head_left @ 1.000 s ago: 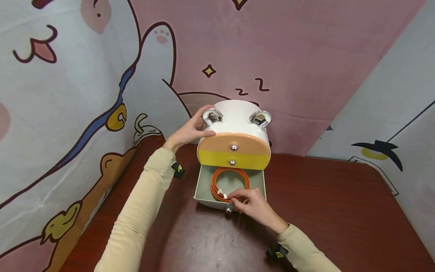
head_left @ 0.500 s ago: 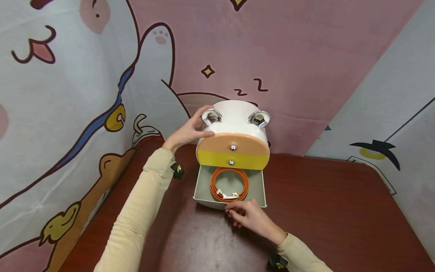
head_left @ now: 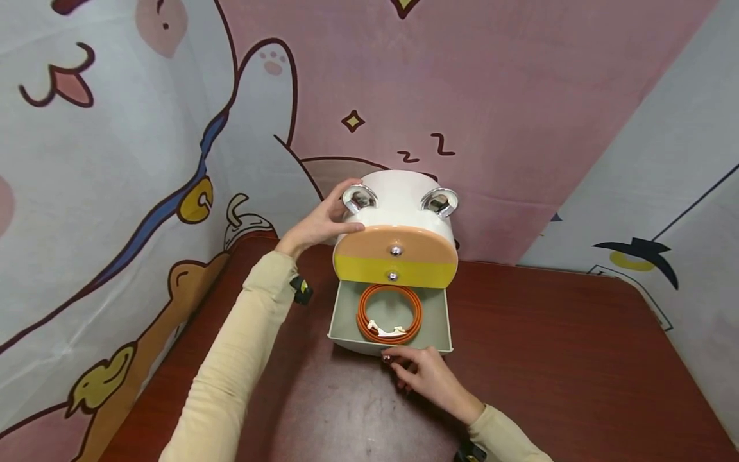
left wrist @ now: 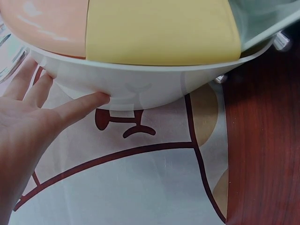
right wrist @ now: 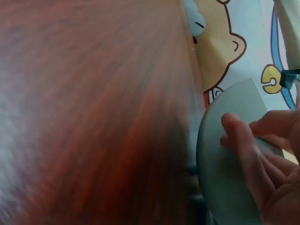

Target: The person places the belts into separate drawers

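A small white storage box (head_left: pixel 400 199) with silver ear-like handles stands on the table; its upper drawer fronts are orange and yellow. The grey-green bottom drawer (head_left: pixel 340 327) is pulled out. Inside it lies a coiled orange cable (head_left: pixel 417 311) with white end connectors (head_left: pixel 388 332). My left hand (head_left: pixel 322 224) rests on the box's left side, fingers spread and fairly straight against the white shell (left wrist: pixel 140 86). My right hand (head_left: pixel 433 378) pinches the small silver knob (head_left: pixel 387 359) on the bottom drawer's front; in the right wrist view the fingers hide this knob before the green drawer front (right wrist: pixel 222 164).
The brown wooden table (head_left: pixel 566 359) extends around the box. A printed cartoon cloth (head_left: pixel 485 128) hangs close behind it and along the left side. Two more silver knobs, the upper one (head_left: pixel 396 251) and the lower one (head_left: pixel 393 276), sit on the shut drawers.
My right hand has moved from beside the cable's white connectors, down and toward me, to the bottom drawer's knob. The left hand, box and drawer look unmoved.
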`<action>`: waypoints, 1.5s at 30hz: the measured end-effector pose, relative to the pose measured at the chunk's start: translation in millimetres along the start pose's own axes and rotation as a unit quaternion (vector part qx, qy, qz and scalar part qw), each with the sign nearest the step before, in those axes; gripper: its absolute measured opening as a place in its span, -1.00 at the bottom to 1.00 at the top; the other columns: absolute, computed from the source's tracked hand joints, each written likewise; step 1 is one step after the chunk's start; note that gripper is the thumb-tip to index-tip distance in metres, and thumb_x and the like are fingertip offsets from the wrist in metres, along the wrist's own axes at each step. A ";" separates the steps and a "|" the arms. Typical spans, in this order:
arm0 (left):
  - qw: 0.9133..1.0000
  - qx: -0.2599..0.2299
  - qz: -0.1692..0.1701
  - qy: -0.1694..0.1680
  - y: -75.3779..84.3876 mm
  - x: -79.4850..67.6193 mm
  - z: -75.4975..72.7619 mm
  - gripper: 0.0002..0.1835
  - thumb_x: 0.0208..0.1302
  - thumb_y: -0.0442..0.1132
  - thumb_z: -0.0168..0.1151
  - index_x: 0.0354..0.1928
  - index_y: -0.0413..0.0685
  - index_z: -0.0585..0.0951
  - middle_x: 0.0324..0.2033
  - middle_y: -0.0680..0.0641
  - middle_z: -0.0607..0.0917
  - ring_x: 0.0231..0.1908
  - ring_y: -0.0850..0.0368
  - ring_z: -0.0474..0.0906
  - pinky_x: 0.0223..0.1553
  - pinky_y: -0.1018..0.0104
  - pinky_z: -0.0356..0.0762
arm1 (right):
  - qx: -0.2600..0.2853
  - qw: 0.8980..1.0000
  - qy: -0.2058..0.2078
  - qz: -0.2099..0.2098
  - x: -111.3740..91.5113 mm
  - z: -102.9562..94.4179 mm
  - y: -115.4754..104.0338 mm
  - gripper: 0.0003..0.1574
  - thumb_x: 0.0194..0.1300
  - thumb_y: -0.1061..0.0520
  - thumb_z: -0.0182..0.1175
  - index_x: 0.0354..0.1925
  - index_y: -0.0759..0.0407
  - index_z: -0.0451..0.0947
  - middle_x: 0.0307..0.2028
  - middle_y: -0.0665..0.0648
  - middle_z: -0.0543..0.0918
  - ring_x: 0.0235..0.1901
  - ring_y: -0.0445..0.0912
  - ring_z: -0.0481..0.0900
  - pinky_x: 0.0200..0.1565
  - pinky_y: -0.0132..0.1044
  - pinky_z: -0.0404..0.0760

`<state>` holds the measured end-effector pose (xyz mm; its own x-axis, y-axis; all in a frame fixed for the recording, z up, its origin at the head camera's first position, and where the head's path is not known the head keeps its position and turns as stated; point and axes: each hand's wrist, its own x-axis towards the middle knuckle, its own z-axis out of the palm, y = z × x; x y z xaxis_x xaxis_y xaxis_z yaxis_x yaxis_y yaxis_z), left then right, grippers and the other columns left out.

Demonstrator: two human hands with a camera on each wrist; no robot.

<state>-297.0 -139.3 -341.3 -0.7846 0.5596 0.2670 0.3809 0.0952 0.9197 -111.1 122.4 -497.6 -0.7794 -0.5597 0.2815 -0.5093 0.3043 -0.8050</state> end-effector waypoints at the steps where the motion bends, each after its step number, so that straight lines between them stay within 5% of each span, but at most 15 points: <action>1: 1.000 0.001 0.002 0.000 0.1 0.2 -0.2 -0.07 0.20 -0.44 0.32 0.48 0.17 0.03 0.19 -0.20 0.46 0.11 -0.06 0.46 0.18 0.01 0.27 | 0.000 1.000 0.004 -0.002 -0.1 0.9 0.8 -0.69 0.24 0.41 0.24 -0.03 0.29 0.62 -0.41 0.18 0.71 -0.71 -0.30 0.55 -0.68 -0.48 0.47; 8: 1.000 -0.008 0.006 -0.004 0.4 1.2 -1.1 -0.06 0.19 -0.49 0.30 0.49 0.10 0.00 0.24 -0.22 0.41 0.18 -0.07 0.40 0.22 -0.06 0.19 | -0.067 0.994 0.076 -0.039 3.1 10.1 7.2 -0.68 0.09 0.40 0.38 -0.14 0.21 0.71 -0.33 0.06 0.74 -0.60 -0.37 0.58 -0.57 -0.54 0.49; 13: 1.000 -0.007 0.003 -0.003 0.6 0.8 -1.4 -0.06 0.20 -0.48 0.30 0.49 0.14 0.01 0.23 -0.21 0.42 0.16 -0.06 0.42 0.21 -0.05 0.22 | -0.059 0.992 0.104 -0.032 6.3 13.0 9.4 -0.75 0.12 0.38 0.37 -0.19 0.19 0.73 -0.42 0.00 0.73 -0.63 -0.37 0.57 -0.60 -0.53 0.48; 24: 1.000 -0.007 0.010 -0.001 -0.6 1.6 -2.0 -0.07 0.18 -0.48 0.31 0.48 0.05 0.02 0.23 -0.17 0.42 0.17 -0.02 0.42 0.21 0.04 0.24 | -0.035 0.994 0.105 -0.013 13.4 9.3 9.8 -0.78 0.16 0.34 0.36 -0.18 0.20 0.73 -0.59 0.08 0.68 -0.74 -0.15 0.57 -0.69 -0.52 0.42; 33: 1.000 -0.001 -0.004 0.005 1.1 0.1 -0.6 -0.08 0.19 -0.44 0.32 0.47 0.19 0.06 0.22 -0.18 0.43 0.15 -0.05 0.44 0.19 0.05 0.27 | -0.049 0.993 0.109 0.005 23.1 7.0 11.3 -0.78 0.17 0.32 0.36 -0.17 0.18 0.73 -0.62 0.04 0.66 -0.75 -0.16 0.56 -0.69 -0.49 0.42; 45: 1.000 -0.011 0.003 0.005 -0.5 1.3 -0.6 -0.08 0.19 -0.48 0.31 0.47 0.11 0.04 0.22 -0.21 0.43 0.14 -0.08 0.45 0.17 0.01 0.29 | -0.038 0.994 0.106 0.009 31.9 3.1 11.3 -0.79 0.17 0.32 0.35 -0.17 0.22 0.72 -0.63 0.11 0.66 -0.74 -0.06 0.57 -0.68 -0.46 0.45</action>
<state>-298.5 -139.1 -341.2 -0.7871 0.5522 0.2748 0.3750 0.0747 0.9240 -140.6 105.6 -499.3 -0.8435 -0.3816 0.3779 -0.5150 0.3752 -0.7707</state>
